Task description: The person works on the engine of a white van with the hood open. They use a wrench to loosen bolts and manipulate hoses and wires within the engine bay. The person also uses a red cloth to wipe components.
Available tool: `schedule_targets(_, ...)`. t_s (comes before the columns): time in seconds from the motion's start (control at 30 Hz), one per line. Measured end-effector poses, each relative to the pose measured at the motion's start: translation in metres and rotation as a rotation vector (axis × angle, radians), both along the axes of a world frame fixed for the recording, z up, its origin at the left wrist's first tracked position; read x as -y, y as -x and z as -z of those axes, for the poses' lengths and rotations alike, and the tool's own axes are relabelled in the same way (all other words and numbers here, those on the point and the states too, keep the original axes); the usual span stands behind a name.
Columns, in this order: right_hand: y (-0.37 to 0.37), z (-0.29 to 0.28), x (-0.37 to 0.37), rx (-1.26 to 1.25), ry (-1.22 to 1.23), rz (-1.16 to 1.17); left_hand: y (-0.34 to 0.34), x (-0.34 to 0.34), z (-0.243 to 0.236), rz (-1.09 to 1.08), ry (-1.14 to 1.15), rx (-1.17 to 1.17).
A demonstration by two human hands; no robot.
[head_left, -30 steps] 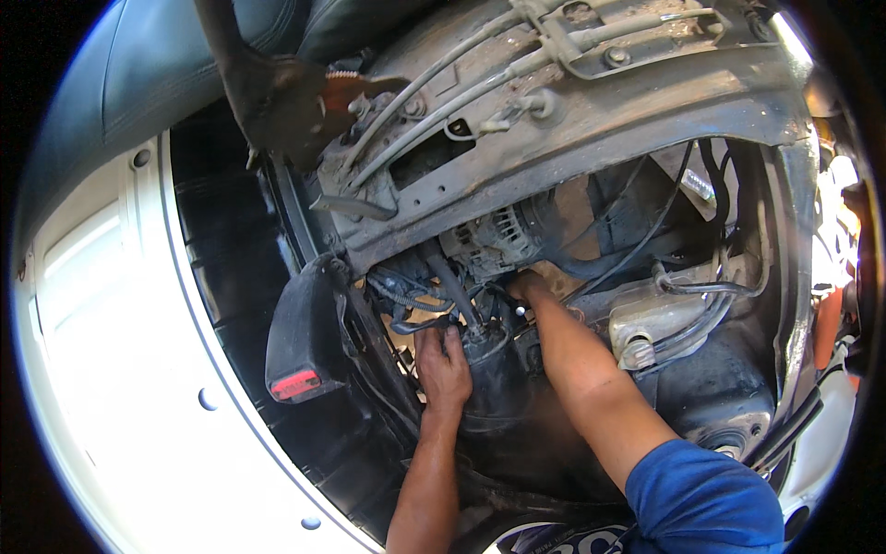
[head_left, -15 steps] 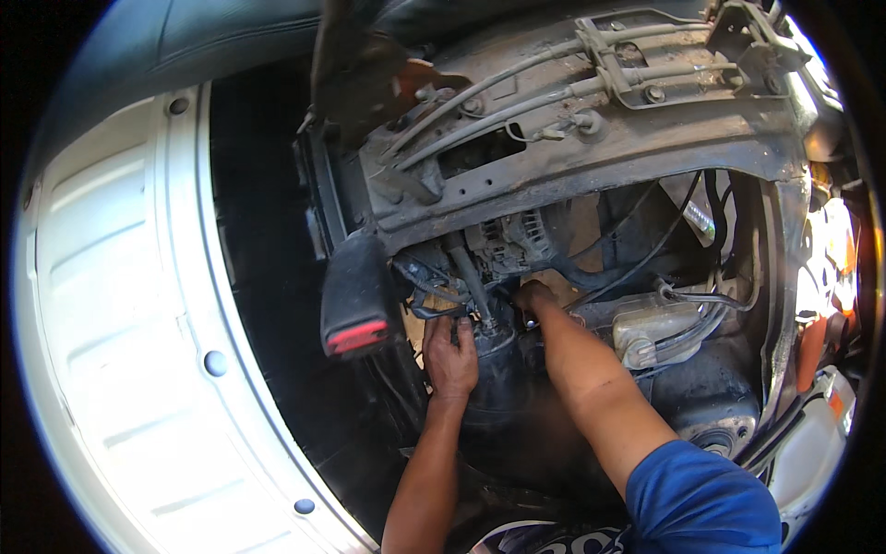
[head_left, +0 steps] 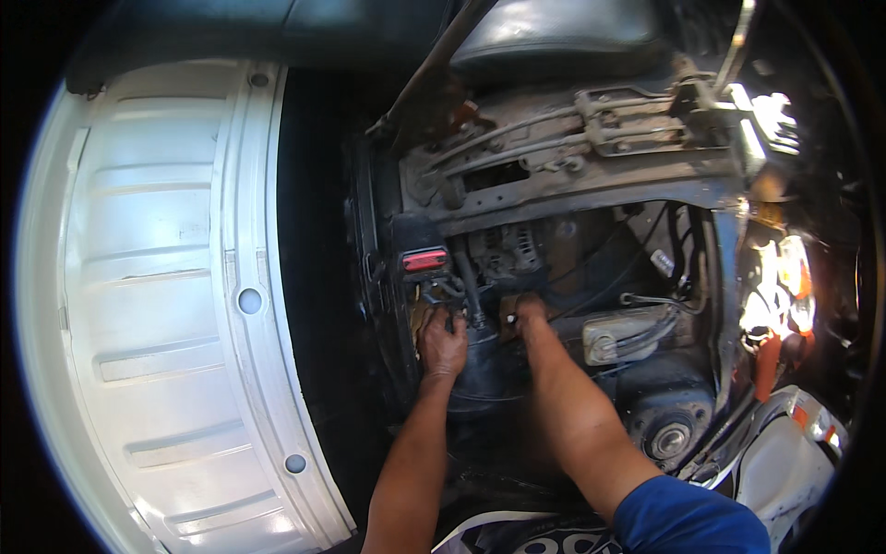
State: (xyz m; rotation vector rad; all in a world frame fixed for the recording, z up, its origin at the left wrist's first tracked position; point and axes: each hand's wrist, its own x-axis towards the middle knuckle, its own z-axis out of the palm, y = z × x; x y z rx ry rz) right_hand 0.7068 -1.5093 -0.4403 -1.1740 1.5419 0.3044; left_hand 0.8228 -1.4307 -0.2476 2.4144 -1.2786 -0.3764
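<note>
My left hand [head_left: 441,345] is in the engine bay, on the left side of a black cylinder-shaped part [head_left: 480,365]. Its fingers are bent, with thumb and fingertips closing near some wires; what they grip is too small to name. To the right of the cylinder, my right hand [head_left: 530,312] is closed, a small pale spot showing at its fingertips; whatever it holds cannot be made out. A dark hose [head_left: 470,284] runs down to the cylinder's top between both hands. Beyond them sits a ribbed metal housing [head_left: 508,251], resembling an alternator.
A black seat-belt buckle with a red button [head_left: 425,260] stands close above my left hand. A metal crossmember [head_left: 591,180] with cables spans the far side. To the right are a translucent reservoir [head_left: 604,337] and a round mount [head_left: 671,438]. A white ribbed panel [head_left: 166,319] lies left.
The view has pulled back and shifted, so the white panel and the seat show more. Both hands stay beside the cylinder; my right hand sits slightly closer to me.
</note>
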Motion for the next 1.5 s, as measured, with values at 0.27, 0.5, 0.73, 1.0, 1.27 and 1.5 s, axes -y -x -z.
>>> schedule_targets(0.27, 0.015, -0.181, -0.036, 0.525, -0.028, 1.102, -0.008, 0.001, 0.010, -0.011, -0.090, 0.097)
schedule_targets(0.5, 0.181, -0.368, -0.115, 0.672, 0.259, 0.289, 0.016, -0.019, -0.003, -0.012, -0.040, 0.034)
schedule_targets(0.73, 0.308, -0.426, -0.199, 0.177, 0.448, -0.109, -0.002, -0.001, -0.001, 0.069, -0.044, 0.027)
schedule_targets(1.0, 0.326, -0.431, -0.258, 0.169, 0.549, -0.327, 0.010, -0.015, -0.004, 0.049, 0.063, 0.053)
schedule_targets(1.27, 0.348, -0.455, -0.284, -0.025, 0.565, -0.160, -0.002, -0.003, 0.016, 0.133, 0.011, 0.074)
schedule_targets(1.5, 0.421, -0.442, -0.231, -0.257, 0.742, 0.273, 0.048, -0.046, -0.012, -0.061, -0.128, 0.215)
